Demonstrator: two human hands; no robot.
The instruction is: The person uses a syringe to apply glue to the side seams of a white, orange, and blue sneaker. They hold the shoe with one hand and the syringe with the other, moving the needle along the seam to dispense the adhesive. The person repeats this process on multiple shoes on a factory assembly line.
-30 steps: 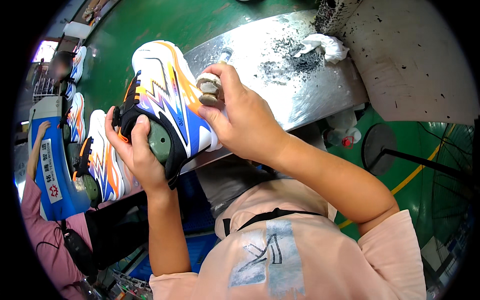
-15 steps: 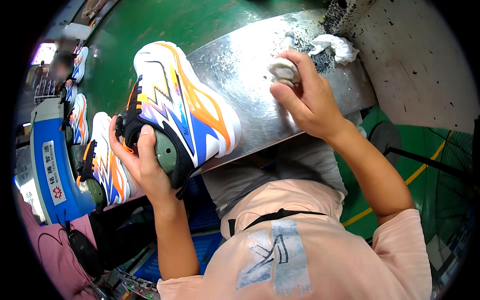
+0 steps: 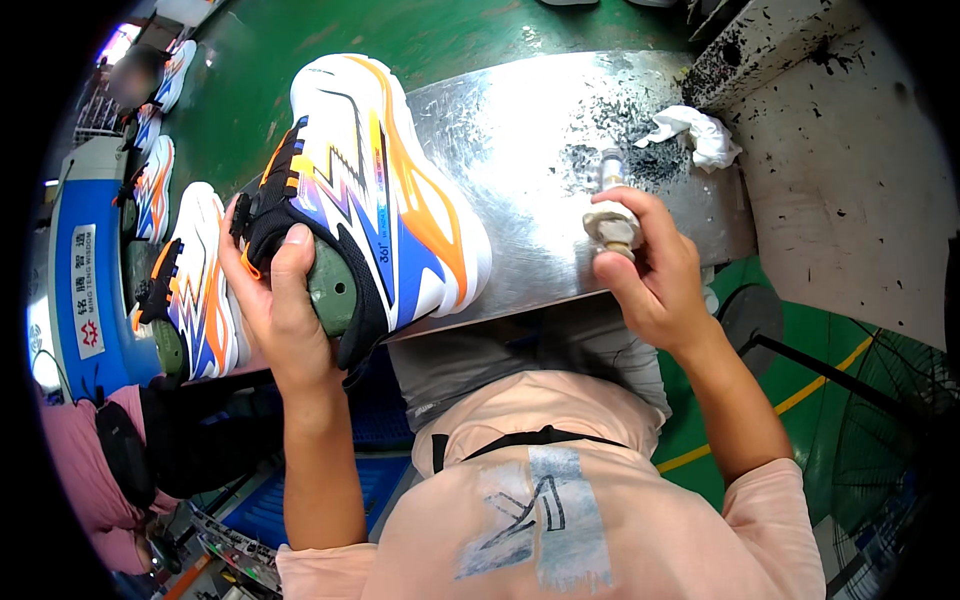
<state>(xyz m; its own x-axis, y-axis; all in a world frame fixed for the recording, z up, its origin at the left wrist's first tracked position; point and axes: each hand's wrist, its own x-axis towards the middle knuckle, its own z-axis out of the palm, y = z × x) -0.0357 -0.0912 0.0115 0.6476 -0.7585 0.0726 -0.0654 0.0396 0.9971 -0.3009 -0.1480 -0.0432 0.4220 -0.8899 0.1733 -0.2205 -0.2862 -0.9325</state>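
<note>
Sneaker (image 3: 385,190), white with orange, blue and black side graphics, sits on a green last (image 3: 328,298) and is propped against the near left edge of the metal tabletop (image 3: 530,170). Left hand (image 3: 280,300) is closed around heel and last, probably to tilt the side panel up toward the person. Long axis runs near-to-far: toe far, heel near. Right hand (image 3: 650,275) pinches a small grey-white lump (image 3: 612,228) over the tabletop's right part. Crumpled white rag (image 3: 695,135) lies far right; more sneakers (image 3: 190,285) wait left.
</note>
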